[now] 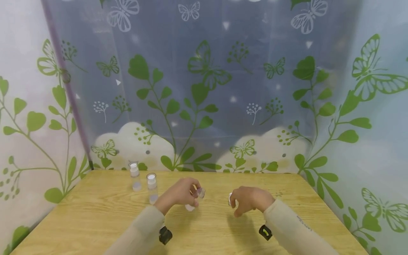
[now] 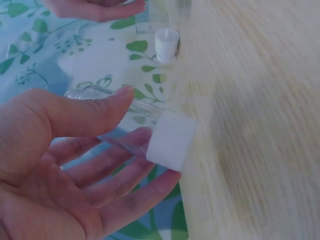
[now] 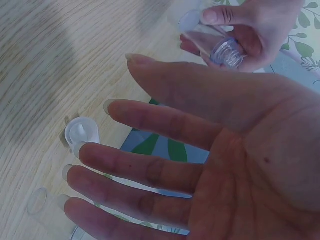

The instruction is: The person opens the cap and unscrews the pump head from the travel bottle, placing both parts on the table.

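My left hand [image 1: 185, 193] pinches a small clear bottle [image 2: 145, 107] between thumb and fingers. The bottle is tilted, its wide white base [image 2: 172, 141] pointing away from the palm. At its other end, in the right wrist view, a bare threaded neck [image 3: 229, 53] shows without a top. My right hand [image 3: 200, 150] holds nothing, its fingers extended and spread. Just beyond those fingertips, a white pump top [image 3: 81, 133] stands on the table, with a clear cover [image 3: 44, 212] close by.
Two clear bottles [image 1: 153, 194] with white tops stand upright at the back left of the wooden table [image 1: 207, 233]. A curtain [image 1: 204, 106] printed with leaves and butterflies hangs behind the table, and similar sheets line both sides.
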The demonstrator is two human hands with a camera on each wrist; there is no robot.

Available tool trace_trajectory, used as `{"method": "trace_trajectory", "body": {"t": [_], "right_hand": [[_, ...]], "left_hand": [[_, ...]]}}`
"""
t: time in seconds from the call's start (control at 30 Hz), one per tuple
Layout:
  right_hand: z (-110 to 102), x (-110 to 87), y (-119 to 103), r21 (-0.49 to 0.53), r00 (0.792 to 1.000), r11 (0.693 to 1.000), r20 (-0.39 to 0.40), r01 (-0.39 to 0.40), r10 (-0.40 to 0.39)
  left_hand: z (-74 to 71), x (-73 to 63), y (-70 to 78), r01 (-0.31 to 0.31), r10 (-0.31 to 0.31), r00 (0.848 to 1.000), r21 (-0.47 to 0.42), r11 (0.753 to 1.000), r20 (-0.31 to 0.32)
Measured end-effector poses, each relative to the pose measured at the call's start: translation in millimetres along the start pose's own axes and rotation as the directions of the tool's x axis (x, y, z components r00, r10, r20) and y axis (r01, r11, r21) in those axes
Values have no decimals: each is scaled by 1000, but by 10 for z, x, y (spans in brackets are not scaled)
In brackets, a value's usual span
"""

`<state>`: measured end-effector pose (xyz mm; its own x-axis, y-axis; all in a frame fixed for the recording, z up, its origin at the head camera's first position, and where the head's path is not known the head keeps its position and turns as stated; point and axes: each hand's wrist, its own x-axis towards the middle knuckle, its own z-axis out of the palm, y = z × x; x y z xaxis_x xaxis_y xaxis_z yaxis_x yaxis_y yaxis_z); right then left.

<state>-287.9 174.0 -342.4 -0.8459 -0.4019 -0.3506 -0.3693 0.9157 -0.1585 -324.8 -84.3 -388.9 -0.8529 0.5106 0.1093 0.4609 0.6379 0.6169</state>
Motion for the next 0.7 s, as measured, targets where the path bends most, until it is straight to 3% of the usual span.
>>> {"method": "trace_trajectory", "body": {"t": [0.7], "right_hand": [[34, 3, -25, -38, 1000, 999, 2, -30, 30]], "left_hand": [[108, 320, 48, 111, -113, 993, -94, 989, -17]]}}
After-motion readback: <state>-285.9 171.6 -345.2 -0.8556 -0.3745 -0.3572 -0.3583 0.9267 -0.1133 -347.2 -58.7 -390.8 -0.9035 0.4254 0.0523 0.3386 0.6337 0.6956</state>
